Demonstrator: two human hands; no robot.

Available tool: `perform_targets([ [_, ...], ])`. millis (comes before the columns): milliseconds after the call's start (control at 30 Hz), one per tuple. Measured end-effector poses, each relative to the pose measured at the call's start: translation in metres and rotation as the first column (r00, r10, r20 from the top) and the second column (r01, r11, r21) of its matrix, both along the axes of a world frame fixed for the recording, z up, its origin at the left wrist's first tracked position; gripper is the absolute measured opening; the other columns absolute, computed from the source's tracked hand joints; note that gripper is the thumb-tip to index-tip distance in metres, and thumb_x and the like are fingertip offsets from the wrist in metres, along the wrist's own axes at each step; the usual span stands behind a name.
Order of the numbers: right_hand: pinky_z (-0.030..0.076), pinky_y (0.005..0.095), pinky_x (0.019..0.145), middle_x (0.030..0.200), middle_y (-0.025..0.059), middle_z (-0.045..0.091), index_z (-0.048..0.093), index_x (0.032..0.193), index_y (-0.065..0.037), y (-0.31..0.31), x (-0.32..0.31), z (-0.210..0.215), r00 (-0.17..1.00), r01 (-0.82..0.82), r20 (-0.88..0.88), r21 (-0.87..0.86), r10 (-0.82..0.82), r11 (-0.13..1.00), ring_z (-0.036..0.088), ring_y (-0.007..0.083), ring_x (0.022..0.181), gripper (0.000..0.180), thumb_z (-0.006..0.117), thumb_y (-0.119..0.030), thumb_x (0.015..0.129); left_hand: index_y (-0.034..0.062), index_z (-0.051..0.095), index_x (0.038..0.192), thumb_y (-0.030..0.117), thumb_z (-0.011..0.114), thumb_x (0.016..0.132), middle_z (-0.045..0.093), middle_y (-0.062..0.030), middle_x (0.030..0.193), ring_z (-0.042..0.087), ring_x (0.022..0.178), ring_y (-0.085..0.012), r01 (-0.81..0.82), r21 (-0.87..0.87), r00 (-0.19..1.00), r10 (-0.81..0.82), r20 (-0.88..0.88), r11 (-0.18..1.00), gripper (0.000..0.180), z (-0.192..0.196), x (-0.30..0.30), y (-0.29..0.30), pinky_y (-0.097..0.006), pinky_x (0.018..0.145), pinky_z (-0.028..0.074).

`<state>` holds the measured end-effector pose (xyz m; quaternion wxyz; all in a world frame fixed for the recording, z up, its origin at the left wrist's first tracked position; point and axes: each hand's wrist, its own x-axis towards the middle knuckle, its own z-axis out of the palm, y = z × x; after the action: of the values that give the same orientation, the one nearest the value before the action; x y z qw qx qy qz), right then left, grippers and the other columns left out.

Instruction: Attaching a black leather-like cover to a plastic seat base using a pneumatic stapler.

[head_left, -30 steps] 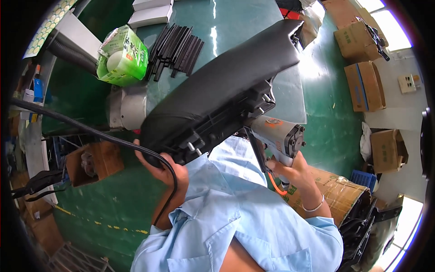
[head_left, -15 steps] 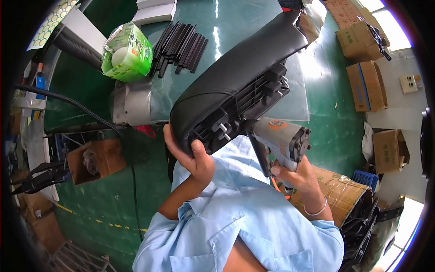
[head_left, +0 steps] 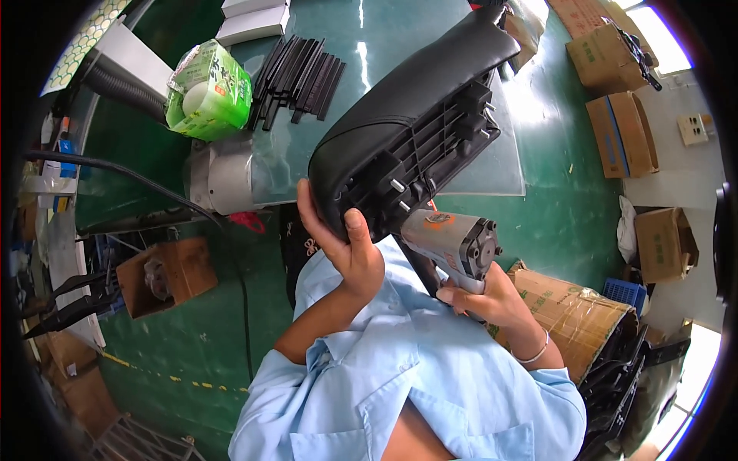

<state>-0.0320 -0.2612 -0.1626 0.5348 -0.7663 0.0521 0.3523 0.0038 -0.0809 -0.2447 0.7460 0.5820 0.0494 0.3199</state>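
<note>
A black padded cushion (head_left: 407,104), covered in leather-like material, is held up at a slant over the table's near edge. Its ribbed plastic underside (head_left: 430,142), with several metal studs, faces right and toward me. My left hand (head_left: 357,257) grips the cushion's lower end, thumb on the underside and fingers around the padded side. In my right hand (head_left: 492,300) is a grey pneumatic staple gun (head_left: 450,238), held by its handle. Its front end is close to the cushion's lower underside edge; whether the nose touches is hidden.
On the green table (head_left: 307,165) lie several black strips (head_left: 296,81), beside a green carton (head_left: 207,96) and white boxes (head_left: 254,21). A cardboard box of black parts (head_left: 569,319) stands at my right. Another open box (head_left: 169,276) is at left, near a hanging black cable (head_left: 115,165).
The cushion's lower end has shifted slightly right with my left hand, and its underside shows more. The staple gun has moved left and a little down, closer to my left hand.
</note>
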Motion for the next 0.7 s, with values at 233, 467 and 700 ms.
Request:
perform_targets([
  [233,0.041,0.0255,0.051,0.058,0.0026,0.055,0.061,0.086,0.001,-0.002,-0.003,0.0,0.987,0.132,-0.125,0.251,-0.103,0.959,0.053,0.0103,0.053,0.02,0.067,-0.017,0.081,-0.0037,0.008,0.143,0.029,0.043,0.099,0.022,-0.0194,0.143,0.028,0.13,-0.0256,0.004,-0.03,1.0,-0.004,-0.013,1.0,0.066,0.003,0.005,-0.001,-0.037,0.108,0.022],
  [467,0.041,0.0255,0.053,0.058,0.003,0.055,0.061,0.077,-0.001,0.009,0.005,-0.002,0.978,0.153,-0.188,0.35,-0.091,0.924,0.052,0.0101,0.052,0.02,0.067,-0.019,0.083,-0.006,0.021,0.138,0.031,0.041,0.099,0.031,-0.0195,0.137,0.038,0.123,-0.0257,0.028,0.114,0.998,-0.035,0.061,0.993,0.058,0.005,0.015,0.027,-0.037,0.104,0.03],
  [700,0.047,0.0309,0.061,0.072,0.0061,0.062,0.064,0.088,-0.001,-0.004,0.002,-0.014,0.996,-0.078,0.054,0.212,0.068,0.974,0.055,0.0154,0.057,0.024,0.073,-0.02,0.077,0.0079,0.059,0.116,0.042,0.057,0.085,0.06,-0.0079,0.111,0.056,0.103,-0.0171,0.778,0.33,0.606,-0.498,-0.62,0.535,0.046,0.148,0.143,0.057,-0.031,0.088,0.042],
])
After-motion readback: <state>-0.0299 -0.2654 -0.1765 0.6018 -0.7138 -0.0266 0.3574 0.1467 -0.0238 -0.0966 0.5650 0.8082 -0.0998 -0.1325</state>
